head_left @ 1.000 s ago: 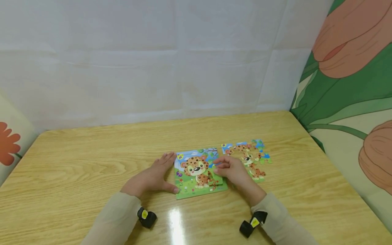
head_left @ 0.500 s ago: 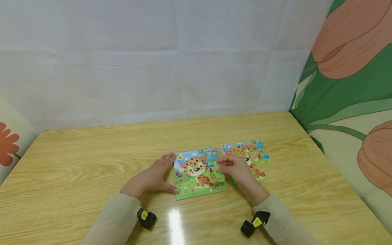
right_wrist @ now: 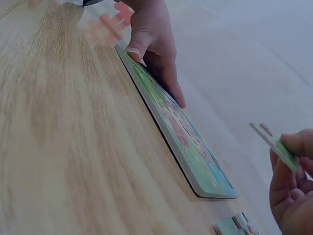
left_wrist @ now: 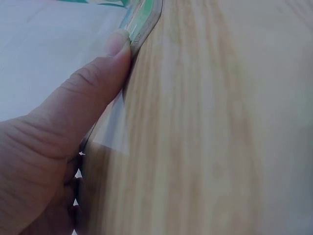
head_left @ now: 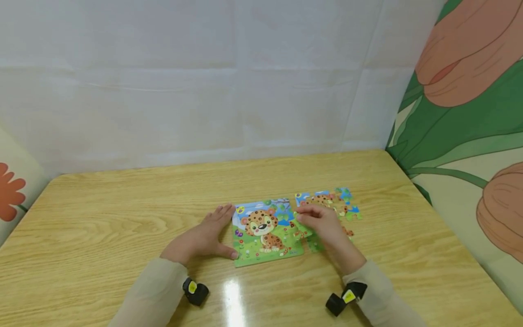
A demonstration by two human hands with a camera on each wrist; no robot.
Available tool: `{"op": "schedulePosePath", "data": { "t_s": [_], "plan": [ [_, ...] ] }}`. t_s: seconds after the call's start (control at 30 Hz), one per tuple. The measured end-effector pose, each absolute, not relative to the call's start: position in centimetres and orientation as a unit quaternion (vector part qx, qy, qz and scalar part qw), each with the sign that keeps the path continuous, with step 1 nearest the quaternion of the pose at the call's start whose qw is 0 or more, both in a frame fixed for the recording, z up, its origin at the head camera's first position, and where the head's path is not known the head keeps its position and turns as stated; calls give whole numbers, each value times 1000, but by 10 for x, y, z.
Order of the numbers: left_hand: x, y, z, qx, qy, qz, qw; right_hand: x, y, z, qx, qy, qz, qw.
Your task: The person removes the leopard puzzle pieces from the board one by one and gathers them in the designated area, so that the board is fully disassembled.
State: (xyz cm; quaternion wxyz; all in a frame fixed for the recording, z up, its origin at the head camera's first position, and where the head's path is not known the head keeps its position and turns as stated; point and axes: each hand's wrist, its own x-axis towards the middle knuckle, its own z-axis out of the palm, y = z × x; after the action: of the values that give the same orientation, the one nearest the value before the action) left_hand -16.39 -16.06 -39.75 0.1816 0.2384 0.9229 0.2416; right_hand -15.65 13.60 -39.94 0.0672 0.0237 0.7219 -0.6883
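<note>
A square picture board (head_left: pixel 261 231) with a cartoon leopard on grass lies flat on the table. Along its left edge rests my left hand (head_left: pixel 204 234), fingers extended and thumb touching the near left corner; the left wrist view shows that thumb (left_wrist: pixel 80 88) on the board's rim. My right hand (head_left: pixel 324 225) pinches a green puzzle piece (head_left: pixel 302 228) between thumb and fingers, just off the board's right side. In the right wrist view the piece (right_wrist: pixel 276 147) is tilted and raised above the table. Partly hidden behind this hand lies a group of puzzle pieces (head_left: pixel 347 197) showing a similar leopard.
The wood-grain table (head_left: pixel 130 218) extends on all sides of the board. A white cloth (head_left: pixel 204 91) hangs behind it. At the right stands a flower-patterned panel (head_left: pixel 461 136). Each wrist wears a black strap with a small camera (head_left: pixel 196 292).
My right hand has moved rightward from over the board, carrying the puzzle piece off its right side. More of the printed leopard shows now. The left hand has stayed in place.
</note>
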Motion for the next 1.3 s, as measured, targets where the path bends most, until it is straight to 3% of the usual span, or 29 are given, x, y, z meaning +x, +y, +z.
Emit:
{"op": "schedulePosePath", "data": {
  "t_s": [1.3],
  "plan": [
    [-164,-161,-398,239,923,242,178,-151,187,-391,100,658,-746,9]
  ]
}}
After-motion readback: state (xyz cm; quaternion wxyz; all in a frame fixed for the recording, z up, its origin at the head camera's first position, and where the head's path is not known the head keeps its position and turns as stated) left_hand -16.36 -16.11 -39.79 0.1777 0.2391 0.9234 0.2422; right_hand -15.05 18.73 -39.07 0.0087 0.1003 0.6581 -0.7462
